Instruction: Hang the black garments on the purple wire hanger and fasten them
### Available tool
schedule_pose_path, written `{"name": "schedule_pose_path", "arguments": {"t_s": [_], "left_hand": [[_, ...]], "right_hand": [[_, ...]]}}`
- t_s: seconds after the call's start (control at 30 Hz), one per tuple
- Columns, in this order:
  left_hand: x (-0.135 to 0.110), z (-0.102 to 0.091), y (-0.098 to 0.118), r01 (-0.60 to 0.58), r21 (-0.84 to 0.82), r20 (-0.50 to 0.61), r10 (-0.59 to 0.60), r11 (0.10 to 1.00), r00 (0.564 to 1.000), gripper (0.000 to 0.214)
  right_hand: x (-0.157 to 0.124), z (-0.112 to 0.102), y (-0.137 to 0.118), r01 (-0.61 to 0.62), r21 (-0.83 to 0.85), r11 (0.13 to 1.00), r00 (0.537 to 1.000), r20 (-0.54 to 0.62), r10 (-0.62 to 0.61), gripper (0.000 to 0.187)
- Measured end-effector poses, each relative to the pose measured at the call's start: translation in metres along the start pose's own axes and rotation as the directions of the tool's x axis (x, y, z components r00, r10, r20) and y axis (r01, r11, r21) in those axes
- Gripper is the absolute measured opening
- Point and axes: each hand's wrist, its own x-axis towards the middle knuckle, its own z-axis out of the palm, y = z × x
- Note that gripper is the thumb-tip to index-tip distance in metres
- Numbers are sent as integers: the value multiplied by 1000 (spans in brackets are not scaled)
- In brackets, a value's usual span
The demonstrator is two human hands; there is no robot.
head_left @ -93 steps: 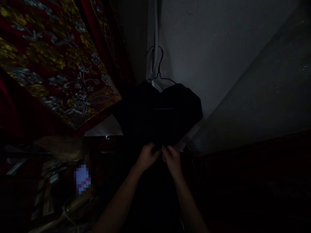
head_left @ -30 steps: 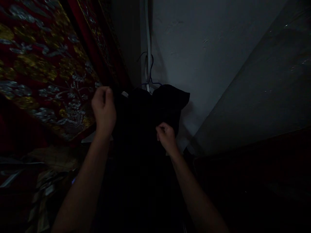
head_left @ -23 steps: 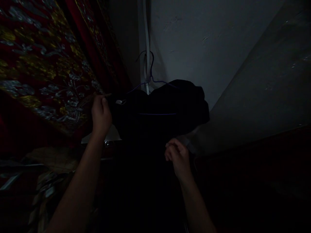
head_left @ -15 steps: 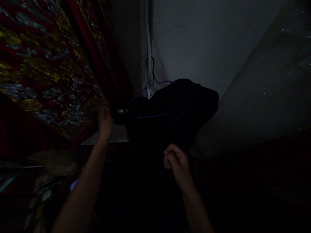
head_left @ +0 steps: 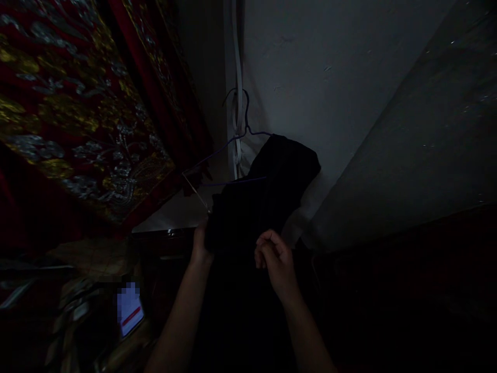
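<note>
A black garment (head_left: pixel 288 168) hangs from a thin purple-blue wire hanger (head_left: pixel 247 127). Its right side still covers the hanger's right shoulder, while the hanger's left arm is bare. A pale thin loop (head_left: pixel 196 193) stretches from the hanger's left tip down to the cloth near my left hand. My left hand (head_left: pixel 202 242) is closed on the left edge of the garment, below the hanger. In front of the cloth, my right hand (head_left: pixel 275 255) has its fingers curled into a pinch on the dark fabric; its exact hold is hard to see in the gloom.
The hanger's hook goes round a white cable or pipe (head_left: pixel 237 57) against a pale wall (head_left: pixel 295 62). A red cloth with gold and silver patterns (head_left: pixel 77 119) hangs at left. A lit phone (head_left: pixel 130 311) lies among clutter at lower left. Clear plastic sheeting covers the right.
My left hand has moved right and down, drawing the garment's left shoulder off the hanger. The garment's right side has slid inward. My right hand has barely shifted. The phone is now uncovered.
</note>
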Motion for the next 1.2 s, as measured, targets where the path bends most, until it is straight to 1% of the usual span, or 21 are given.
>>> {"name": "schedule_pose_path", "arguments": {"t_s": [0.07, 0.13, 0.23, 0.3, 0.4, 0.47, 0.5, 0.57, 0.63, 0.7, 0.73, 0.77, 0.83, 0.87, 0.93, 1.0, 1.03, 1.07, 1.13, 1.17, 1.2], "left_hand": [[-5, 9, 1, -44, 68, 14, 43, 997, 999, 19], [-10, 18, 9, -132, 216, 97, 113, 967, 989, 23], [-22, 27, 25, -298, 516, 315, 146, 803, 938, 26], [-32, 27, 35, -378, 555, 415, 148, 741, 898, 24], [-46, 21, 45, -466, 498, 556, 143, 731, 819, 21], [-52, 17, 46, -481, 546, 626, 48, 686, 778, 20], [-54, 15, 44, -485, 586, 635, 3, 649, 772, 20], [-57, 16, 37, -514, 645, 640, -32, 565, 768, 23], [-59, 18, 30, -593, 654, 671, 1, 470, 741, 23], [-62, 23, 25, -685, 628, 725, 41, 370, 687, 21], [-63, 26, 25, -730, 604, 754, 65, 321, 653, 19], [-64, 29, 25, -767, 581, 778, 90, 272, 621, 19], [-66, 33, 29, -807, 550, 804, 123, 217, 581, 18], [-66, 34, 31, -803, 548, 801, 129, 235, 585, 17], [-65, 34, 33, -739, 557, 770, 98, 378, 631, 15], [-62, 30, 31, -630, 548, 753, 4, 550, 658, 26], [-60, 27, 29, -584, 547, 757, -56, 600, 651, 33], [-58, 24, 25, -556, 558, 764, -119, 616, 635, 38], [-54, 16, 20, -543, 620, 753, -233, 566, 615, 34], [-51, 12, 19, -545, 656, 733, -269, 522, 624, 29], [-48, 9, 20, -542, 687, 709, -284, 483, 646, 24]], "right_hand": [[8, -9, 2, 44, -51, 998, 995, -89, -49, 20], [16, -21, 5, 56, -140, 989, 984, -160, -78, 19], [24, -33, 10, 39, -237, 971, 972, -217, -92, 22], [24, -34, 14, 43, -240, 970, 975, -202, -93, 23], [19, -29, 15, 42, -190, 981, 986, -150, -72, 24], [14, -23, 13, 64, -158, 985, 991, -109, -82, 25], [11, -20, 12, 89, -146, 985, 992, -72, -100, 26], [5, -15, 9, 135, -125, 983, 990, 68, -127, 32], [0, -10, 8, 150, -112, 982, 961, 248, -118, 47], [-3, -5, 8, 153, -133, 979, 921, 379, -93, 68], [-2, -4, 7, 164, -156, 974, 909, 407, -87, 75], [0, -2, 5, 177, -183, 967, 905, 417, -87, 74], [7, -3, -5, 193, -228, 954, 905, 418, -82, 53], [12, -4, -13, 197, -247, 949, 900, 429, -75, 40], [22, -11, -37, 219, -287, 933, 865, 499, -49, 24], [32, -21, -66, 289, -320, 902, 806, 590, -49, 21], [37, -26, -81, 337, -327, 883, 782, 619, -70, 21], [42, -30, -94, 392, -332, 858, 774, 623, -113, 22], [54, -38, -117, 511, -354, 783, 803, 523, -288, 24], [62, -41, -124, 565, -376, 735, 812, 414, -412, 25], [72, -44, -129, 602, -402, 690, 798, 274, -537, 26]]}}
